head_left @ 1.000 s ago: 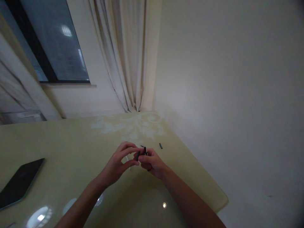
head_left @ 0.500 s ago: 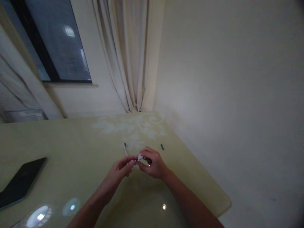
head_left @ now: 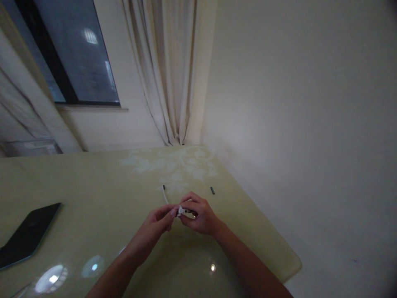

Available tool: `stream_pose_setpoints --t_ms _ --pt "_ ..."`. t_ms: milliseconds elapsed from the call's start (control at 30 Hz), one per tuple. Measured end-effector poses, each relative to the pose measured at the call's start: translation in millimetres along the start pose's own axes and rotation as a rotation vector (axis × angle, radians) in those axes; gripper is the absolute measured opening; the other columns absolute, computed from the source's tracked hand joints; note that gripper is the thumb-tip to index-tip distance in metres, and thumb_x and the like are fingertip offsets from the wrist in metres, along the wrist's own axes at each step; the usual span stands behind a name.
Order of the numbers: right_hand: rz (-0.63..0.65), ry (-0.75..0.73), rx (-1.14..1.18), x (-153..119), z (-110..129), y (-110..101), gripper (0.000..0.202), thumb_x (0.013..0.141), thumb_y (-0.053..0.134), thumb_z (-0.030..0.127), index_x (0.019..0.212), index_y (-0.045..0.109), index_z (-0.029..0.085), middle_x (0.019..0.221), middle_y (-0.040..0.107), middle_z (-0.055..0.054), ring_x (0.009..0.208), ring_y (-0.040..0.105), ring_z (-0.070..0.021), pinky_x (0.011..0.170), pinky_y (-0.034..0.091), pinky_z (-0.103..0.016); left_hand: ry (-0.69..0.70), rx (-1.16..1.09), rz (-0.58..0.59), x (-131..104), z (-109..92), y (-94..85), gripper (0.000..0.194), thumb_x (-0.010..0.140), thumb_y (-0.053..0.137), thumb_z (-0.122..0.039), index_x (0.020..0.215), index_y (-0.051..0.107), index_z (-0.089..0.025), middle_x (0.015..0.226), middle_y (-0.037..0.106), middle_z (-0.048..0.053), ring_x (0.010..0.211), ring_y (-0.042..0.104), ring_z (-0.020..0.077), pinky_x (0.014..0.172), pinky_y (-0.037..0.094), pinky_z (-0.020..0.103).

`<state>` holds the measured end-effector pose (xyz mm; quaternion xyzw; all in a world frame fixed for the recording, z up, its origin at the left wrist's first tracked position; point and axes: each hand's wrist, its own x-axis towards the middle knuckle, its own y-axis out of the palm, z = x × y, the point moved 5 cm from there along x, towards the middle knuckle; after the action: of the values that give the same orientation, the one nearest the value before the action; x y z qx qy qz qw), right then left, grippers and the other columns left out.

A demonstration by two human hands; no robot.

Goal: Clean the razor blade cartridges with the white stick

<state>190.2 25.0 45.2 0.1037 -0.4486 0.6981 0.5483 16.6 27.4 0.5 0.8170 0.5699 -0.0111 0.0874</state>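
A small white-and-dark object [head_left: 183,211] is held between my two hands above the table; its exact kind is too small to make out. My right hand [head_left: 200,214] is closed around its right part, thumb below and fingers over the top. The fingertips of my left hand [head_left: 159,220] are pinched together at its left end, and what lies between them is mostly hidden. Just beyond the left fingers, a thin white strip with a dark tip [head_left: 165,194] shows, its near end hidden behind the hand. Past my right hand lies a short dark stick-like piece [head_left: 212,190].
The glossy yellow-green table [head_left: 102,186] has a pale floral pattern and its right edge runs along the wall [head_left: 294,124]. A dark flat tablet-like slab [head_left: 29,234] lies at the left. Curtains [head_left: 170,74] and a window [head_left: 77,49] are behind.
The white-and-dark object has tilted and shifted slightly left and down, closer into the left fingertips. Both hands keep nearly the same place, and the view has moved a little.
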Motion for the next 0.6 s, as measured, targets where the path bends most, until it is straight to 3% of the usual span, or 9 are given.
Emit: stream_pose_setpoints --t_ms 167,267,367,467,600 --pt "0.014 0.054 0.065 0 0 -1 0.016 0.089 0.076 0.029 0.101 0.081 0.019 0.104 0.07 -0.011 0.067 0.058 -0.0135 0.064 0.048 -0.027 0.022 0.04 0.0 -2 -5 2.1 0.055 0.078 0.086 -0.06 0.117 0.083 -0.02 0.096 0.073 0.007 0.077 0.052 0.0162 0.069 0.042 0.026" --pt "-0.043 0.177 0.18 3 -2 -4 0.025 0.086 0.081 0.034 0.106 0.079 0.018 0.106 0.067 -0.009 0.062 0.048 -0.0105 0.057 0.041 -0.026 0.124 0.1 -0.067 -3 -14 -2.3 0.053 0.08 0.085 -0.055 0.121 0.081 -0.022 0.09 0.069 0.004 0.077 0.056 0.0169 0.07 0.044 0.027" --pt "-0.1 0.44 0.431 3 -11 0 0.034 0.086 0.081 0.043 0.107 0.076 0.017 0.088 0.063 -0.003 0.06 0.043 -0.01 0.055 0.034 -0.024 0.32 0.237 -0.154 -5 -26 -9.2 0.047 0.083 0.083 -0.044 0.127 0.079 -0.027 0.089 0.062 0.001 0.071 0.053 0.0139 0.069 0.046 0.026" --pt "-0.045 0.68 0.683 0 -17 14 0.038 0.083 0.083 0.051 0.098 0.076 0.016 0.064 0.05 0.006 0.053 0.033 -0.0084 0.049 0.025 -0.024 0.484 0.392 -0.205 -8 -33 -11.3 0.041 0.084 0.082 -0.035 0.125 0.08 -0.031 0.092 0.061 0.001 0.073 0.054 0.0144 0.073 0.05 0.028" --pt "-0.038 0.764 0.795 -3 -17 23 0.038 0.076 0.088 0.049 0.088 0.075 0.015 0.056 0.041 0.01 0.048 0.026 -0.0062 0.046 0.017 -0.024 0.54 0.464 -0.177 -11 -32 -5.9 0.04 0.089 0.079 -0.031 0.128 0.078 -0.034 0.094 0.06 0.001 0.075 0.056 0.015 0.073 0.053 0.027"
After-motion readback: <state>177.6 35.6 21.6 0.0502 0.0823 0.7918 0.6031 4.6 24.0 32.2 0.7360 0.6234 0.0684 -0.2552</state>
